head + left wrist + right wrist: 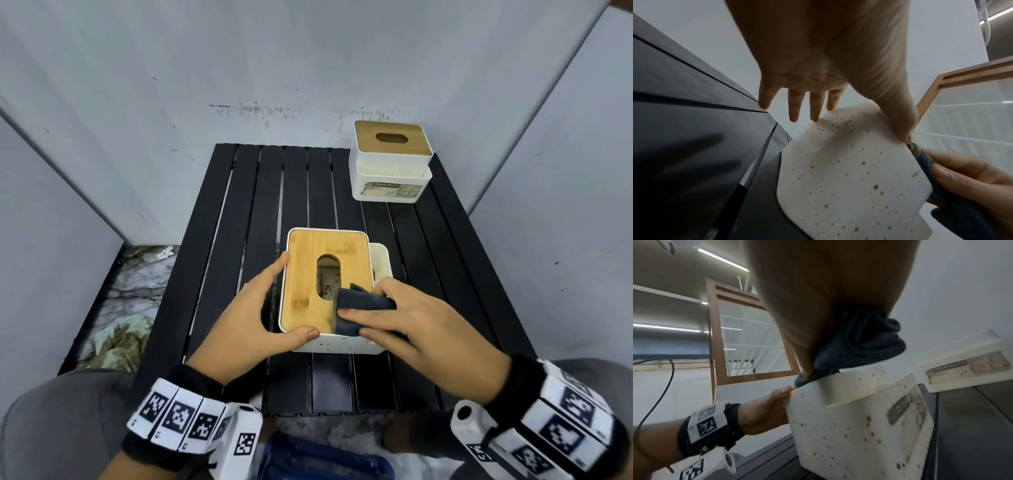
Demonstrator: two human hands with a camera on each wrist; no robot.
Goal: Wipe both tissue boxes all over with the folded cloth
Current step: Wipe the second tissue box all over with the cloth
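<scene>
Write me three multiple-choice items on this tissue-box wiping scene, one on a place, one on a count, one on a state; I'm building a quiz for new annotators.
1. Where does the folded cloth sit?
A. On the near right corner of the near tissue box
B. On the far tissue box
C. Flat on the black table

2. How many tissue boxes stand on the table?
A. One
B. Two
C. Three

3. What is the left hand doing?
A. Lifting the bamboo lid
B. Hanging free of everything
C. Steadying the near box, thumb at its near edge, fingers along its left side

Key: 1 A, the right hand grips the cloth against that corner in the head view. 2 B, one box near, one far right. 3 C, head and left wrist views show the touch.
</scene>
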